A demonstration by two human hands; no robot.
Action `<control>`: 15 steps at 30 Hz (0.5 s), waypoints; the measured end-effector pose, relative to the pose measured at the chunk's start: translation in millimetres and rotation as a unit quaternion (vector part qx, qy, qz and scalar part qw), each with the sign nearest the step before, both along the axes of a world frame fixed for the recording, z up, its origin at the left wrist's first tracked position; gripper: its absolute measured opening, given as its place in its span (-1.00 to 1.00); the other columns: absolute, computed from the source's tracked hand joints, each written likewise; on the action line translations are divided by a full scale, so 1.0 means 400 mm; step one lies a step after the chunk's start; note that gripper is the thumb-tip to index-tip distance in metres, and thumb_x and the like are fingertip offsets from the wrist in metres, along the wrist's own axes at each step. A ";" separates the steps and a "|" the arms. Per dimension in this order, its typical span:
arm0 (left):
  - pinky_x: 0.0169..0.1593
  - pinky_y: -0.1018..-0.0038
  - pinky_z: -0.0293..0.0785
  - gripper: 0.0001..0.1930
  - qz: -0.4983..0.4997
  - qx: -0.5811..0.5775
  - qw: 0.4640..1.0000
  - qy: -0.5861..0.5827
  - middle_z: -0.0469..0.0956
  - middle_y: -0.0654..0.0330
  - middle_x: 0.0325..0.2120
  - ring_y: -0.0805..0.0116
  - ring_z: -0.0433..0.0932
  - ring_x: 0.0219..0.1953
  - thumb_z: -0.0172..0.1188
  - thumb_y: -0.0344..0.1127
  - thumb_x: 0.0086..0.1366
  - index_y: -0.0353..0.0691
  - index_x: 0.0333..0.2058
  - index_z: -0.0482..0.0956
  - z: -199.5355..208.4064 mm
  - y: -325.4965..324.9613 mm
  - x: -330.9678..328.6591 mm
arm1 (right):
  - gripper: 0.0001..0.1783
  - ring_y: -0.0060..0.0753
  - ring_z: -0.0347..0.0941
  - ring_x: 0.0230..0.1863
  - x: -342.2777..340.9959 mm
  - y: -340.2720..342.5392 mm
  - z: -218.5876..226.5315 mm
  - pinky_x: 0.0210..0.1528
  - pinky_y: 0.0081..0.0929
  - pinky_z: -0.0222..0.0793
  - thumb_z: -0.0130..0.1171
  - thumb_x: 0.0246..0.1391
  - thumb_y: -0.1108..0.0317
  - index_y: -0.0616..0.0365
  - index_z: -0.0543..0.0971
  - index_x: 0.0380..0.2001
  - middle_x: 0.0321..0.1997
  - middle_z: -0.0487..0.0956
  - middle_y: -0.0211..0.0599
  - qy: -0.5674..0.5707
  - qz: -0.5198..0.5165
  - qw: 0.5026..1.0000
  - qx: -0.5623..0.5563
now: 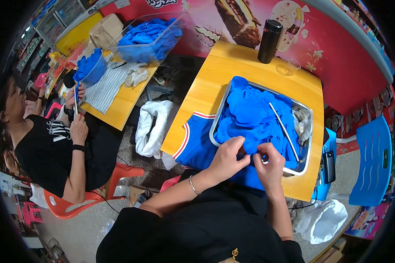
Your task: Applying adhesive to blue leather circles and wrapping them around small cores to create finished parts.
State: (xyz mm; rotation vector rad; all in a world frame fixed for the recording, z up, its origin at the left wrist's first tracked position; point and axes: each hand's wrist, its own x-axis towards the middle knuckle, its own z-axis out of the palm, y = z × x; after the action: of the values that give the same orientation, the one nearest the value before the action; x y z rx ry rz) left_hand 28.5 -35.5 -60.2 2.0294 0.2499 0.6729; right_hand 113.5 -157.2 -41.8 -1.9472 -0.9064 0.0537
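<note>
In front of me is a metal tray (309, 149) heaped with soft, flat, rounded blue pieces (245, 105). At its near edge my left hand (229, 158) is closed, thumb and fingers pinching one blue piece (251, 145). My right hand (270, 164) pinches the same piece from the other side, its fingertips close to the left ones. A small dark and pale spot shows at the right fingertips, too small to name. A thin white stick (284, 131) lies across the heap. Under my left wrist side lies blue cloth (197, 142) with red and white trim.
The tray stands on a yellow wooden table (215, 65) with a black flask (270, 41) and a clear cup (294, 64). To the left, a person (52, 144) works at another table beside a clear bin (151, 41) of blue pieces. A blue chair (372, 162) is at right.
</note>
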 end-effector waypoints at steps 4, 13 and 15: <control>-0.38 0.38 0.38 -0.81 0.023 -0.041 0.998 -0.040 0.39 0.08 -0.50 0.16 0.42 -0.46 0.11 -0.56 -0.02 -0.34 -0.35 0.44 0.002 0.004 0.014 | -0.93 -0.16 0.47 -0.50 -0.006 0.002 0.007 -0.46 -0.40 0.34 0.15 -0.17 0.51 0.24 0.50 -0.51 -0.53 0.51 -0.13 0.016 0.041 0.998 -0.044; -0.38 0.48 0.29 -0.91 -0.052 -0.167 0.984 -0.023 0.34 0.11 -0.45 0.31 0.37 -0.42 0.08 -0.52 0.10 -0.38 -0.41 0.38 -0.014 0.013 0.014 | -0.89 -0.22 0.45 -0.51 0.006 0.021 -0.004 -0.42 -0.41 0.35 0.11 -0.16 0.57 0.21 0.50 -0.46 -0.52 0.50 -0.17 -0.033 -0.031 0.999 -0.017; -0.38 0.48 0.28 -0.91 -0.090 -0.179 0.979 -0.023 0.32 0.13 -0.46 0.34 0.35 -0.43 0.09 -0.50 0.11 -0.38 -0.43 0.36 -0.035 0.017 0.015 | -0.85 -0.24 0.45 -0.48 0.010 0.027 0.002 -0.40 -0.42 0.35 0.10 -0.18 0.60 0.21 0.50 -0.43 -0.50 0.50 -0.19 -0.065 -0.048 0.997 -0.012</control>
State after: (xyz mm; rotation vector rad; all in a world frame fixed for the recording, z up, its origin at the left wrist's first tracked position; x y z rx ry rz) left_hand 34.5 -28.5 -74.2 1.6665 0.1453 0.5178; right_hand 117.3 -146.4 -41.1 -2.0335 -0.8988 -0.1193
